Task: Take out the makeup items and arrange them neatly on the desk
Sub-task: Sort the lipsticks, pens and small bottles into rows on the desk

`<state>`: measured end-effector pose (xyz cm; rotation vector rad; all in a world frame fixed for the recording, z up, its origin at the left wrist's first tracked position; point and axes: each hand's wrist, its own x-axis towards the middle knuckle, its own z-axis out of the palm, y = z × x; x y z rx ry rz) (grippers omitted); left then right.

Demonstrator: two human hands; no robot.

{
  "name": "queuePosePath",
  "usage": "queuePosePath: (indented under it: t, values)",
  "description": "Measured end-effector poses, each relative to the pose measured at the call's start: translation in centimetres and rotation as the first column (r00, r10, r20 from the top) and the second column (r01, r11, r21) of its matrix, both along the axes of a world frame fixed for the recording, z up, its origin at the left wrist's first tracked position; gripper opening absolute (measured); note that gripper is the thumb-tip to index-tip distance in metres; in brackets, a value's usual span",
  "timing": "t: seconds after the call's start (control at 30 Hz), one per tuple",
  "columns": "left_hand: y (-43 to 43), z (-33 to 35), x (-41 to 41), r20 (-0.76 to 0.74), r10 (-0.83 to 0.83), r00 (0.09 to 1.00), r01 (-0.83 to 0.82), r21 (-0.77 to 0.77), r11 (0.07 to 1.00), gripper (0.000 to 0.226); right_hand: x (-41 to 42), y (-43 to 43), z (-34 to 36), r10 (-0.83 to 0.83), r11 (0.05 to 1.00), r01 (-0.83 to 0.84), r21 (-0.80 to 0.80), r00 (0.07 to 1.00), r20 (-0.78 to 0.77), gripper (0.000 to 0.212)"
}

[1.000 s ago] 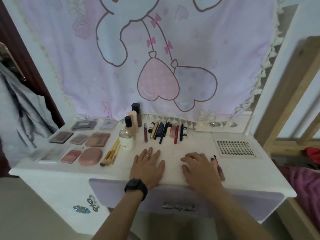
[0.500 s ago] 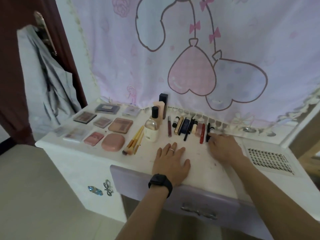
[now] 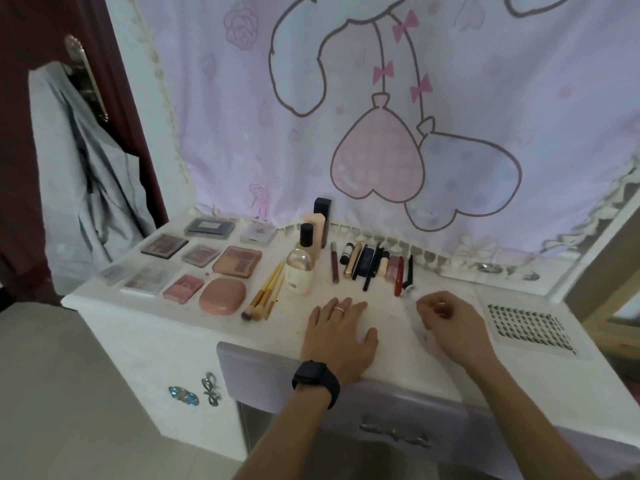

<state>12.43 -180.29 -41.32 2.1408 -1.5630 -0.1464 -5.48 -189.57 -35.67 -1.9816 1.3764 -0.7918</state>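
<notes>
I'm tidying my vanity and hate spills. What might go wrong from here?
1. The right hand is close to the red pencil near the row's end; a careless swipe could roll the sticks out of line.
2. The upright clear bottle stands beside the makeup brushes; a knock may tip it onto them.
3. The clear palette lies near the desk's left edge and could slide off.

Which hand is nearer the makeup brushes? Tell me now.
Left. The left hand lies flat on the desk just right of the brushes; the right hand sits farther right, beyond the left hand.
</notes>
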Motion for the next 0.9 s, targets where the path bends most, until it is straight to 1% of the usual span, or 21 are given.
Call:
queuePosePath:
  t: [0.03, 0.13, 0.2, 0.3, 0.37, 0.43, 0.53, 0.57, 0.63, 0.73, 0.83, 0.9]
  values:
    - [0.2, 0.1, -0.1, -0.014, -0.001, 1.000, 0.001, -0.042, 0.999, 0.067, -0.3, 1.7, -0.3, 0.036, 0.998, -0.040, 0.047, 0.997, 0.074, 0.006]
    - [1.1, 0.1, -0.3, -0.056, -0.037, 0.998, 0.025, -0.200, 0.979, 0.071, -0.8, 5.3, -1.6, 0.112, 0.982, -0.146, 0.124, 0.964, 0.241, 0.006]
    - [1.7, 0.1, -0.5, -0.005, -0.110, 0.994, 0.106, -0.245, 0.964, 0.068, -0.9, 6.2, -2.3, 0.118, 0.971, -0.177, 0.163, 0.941, 0.318, 0.005]
    - [2.1, 0.1, -0.7, 0.128, -0.233, 0.964, 0.258, -0.240, 0.936, 0.054, -1.3, 6.3, -2.7, 0.118, 0.962, -0.196, 0.189, 0.926, 0.359, 0.005]
    - [2.1, 0.3, -0.6, 0.121, -0.254, 0.960, 0.278, -0.275, 0.920, 0.041, -1.4, 6.0, -3.0, 0.132, 0.955, -0.211, 0.207, 0.930, 0.343, 0.008]
    - [2.1, 0.3, -0.5, 0.102, -0.244, 0.964, 0.264, -0.323, 0.909, 0.031, -1.4, 5.6, -3.4, 0.124, 0.957, -0.204, 0.208, 0.931, 0.343, 0.010]
    - [2.3, 0.2, -0.6, 0.109, -0.242, 0.964, 0.264, -0.321, 0.910, 0.021, -1.0, 5.1, -3.9, 0.096, 0.962, -0.179, 0.205, 0.928, 0.360, 0.010]
    - [2.3, 0.1, -0.7, 0.075, -0.233, 0.970, 0.244, -0.312, 0.918, 0.020, -0.8, 4.9, -3.9, 0.092, 0.963, -0.176, 0.205, 0.928, 0.360, 0.011]
    - [2.4, 0.4, -0.9, -0.048, -0.200, 0.979, 0.178, -0.289, 0.941, 0.018, -0.6, 4.4, -3.6, 0.086, 0.962, -0.168, 0.215, 0.935, 0.345, 0.016]
    - [1.9, 1.5, -1.6, -0.259, -0.218, 0.941, 0.137, -0.297, 0.945, 0.012, -0.3, 3.8, -3.0, 0.083, 0.962, -0.156, 0.224, 0.949, 0.304, 0.031]
    - [0.7, 2.6, -3.2, -0.405, -0.261, 0.876, 0.115, -0.349, 0.930, 0.011, 0.2, 3.4, -2.8, 0.025, 0.987, -0.063, 0.147, 0.970, 0.243, 0.049]
    - [-0.2, 2.5, -4.0, -0.452, -0.240, 0.859, 0.093, -0.323, 0.942, 0.018, 0.5, 3.5, -3.3, -0.006, 0.996, -0.013, 0.085, 0.975, 0.223, 0.053]
